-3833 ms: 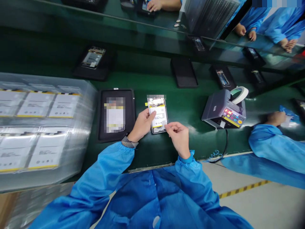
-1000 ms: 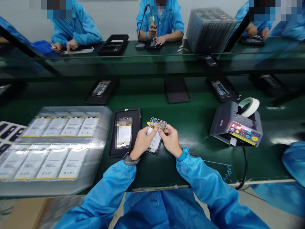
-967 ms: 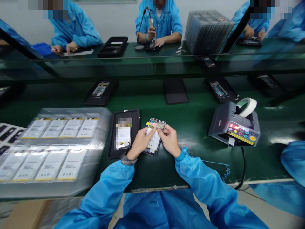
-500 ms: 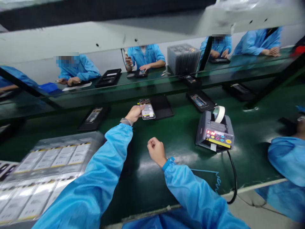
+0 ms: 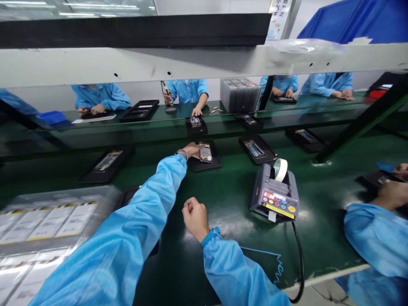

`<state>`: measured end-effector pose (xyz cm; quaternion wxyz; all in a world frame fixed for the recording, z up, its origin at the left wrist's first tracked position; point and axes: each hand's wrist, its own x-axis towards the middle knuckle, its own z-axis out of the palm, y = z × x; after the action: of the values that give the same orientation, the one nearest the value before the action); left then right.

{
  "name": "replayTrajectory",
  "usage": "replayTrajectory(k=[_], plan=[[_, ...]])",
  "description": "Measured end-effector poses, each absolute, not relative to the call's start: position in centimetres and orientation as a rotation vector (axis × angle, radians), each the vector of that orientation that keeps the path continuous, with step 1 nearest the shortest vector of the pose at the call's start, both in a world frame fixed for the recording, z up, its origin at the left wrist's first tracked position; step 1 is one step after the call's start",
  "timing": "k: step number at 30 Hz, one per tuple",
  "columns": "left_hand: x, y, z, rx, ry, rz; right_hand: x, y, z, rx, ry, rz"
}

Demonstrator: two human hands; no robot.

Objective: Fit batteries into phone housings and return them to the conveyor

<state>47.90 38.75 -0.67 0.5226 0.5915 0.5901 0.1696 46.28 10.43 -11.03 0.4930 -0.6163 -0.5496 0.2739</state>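
Left fingers [image 5: 196, 154] touch the phone [image 5: 206, 154] on their right, over the tray [image 5: 207, 166], grip unclear; right fingers [image 5: 188, 205] curled.

You see white tube lights [image 5: 102, 7] glowing at the far left, glare on the green tabletop [image 5: 232, 219], and sheen on the plastic battery tray [image 5: 106, 193]. The opened phone [image 5: 206, 154] at your left hand [image 5: 192, 150] looks soft; wide-angle stretch distorts your near-left sleeve [image 5: 105, 259].

Electronics workshop: green bench [image 5: 229, 199], phone trays [image 5: 216, 158], uniformed workers [image 5: 188, 91].
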Motion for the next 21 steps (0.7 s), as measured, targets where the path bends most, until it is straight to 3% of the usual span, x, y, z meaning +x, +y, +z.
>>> replayTrajectory(k=[6,13,17,21], plan=[[40.0,36.9,5.0,1.642,1.255,0.224,47.1,10.8,-11.1,-1.453,-1.301,0.737],[17.9,28.6,10.7,1.948,1.555,0.145,50.1,10.6,-10.2,-1.428,-1.192,0.785],[4.1,21.7,10.6,1.767,1.955,0.157,54.6,13.1,-9.6,-1.427,-0.891,0.623],[-3.6,16.7,8.1,1.657,2.262,0.254,58.5,17.3,-9.0,-1.477,-0.598,0.466]])
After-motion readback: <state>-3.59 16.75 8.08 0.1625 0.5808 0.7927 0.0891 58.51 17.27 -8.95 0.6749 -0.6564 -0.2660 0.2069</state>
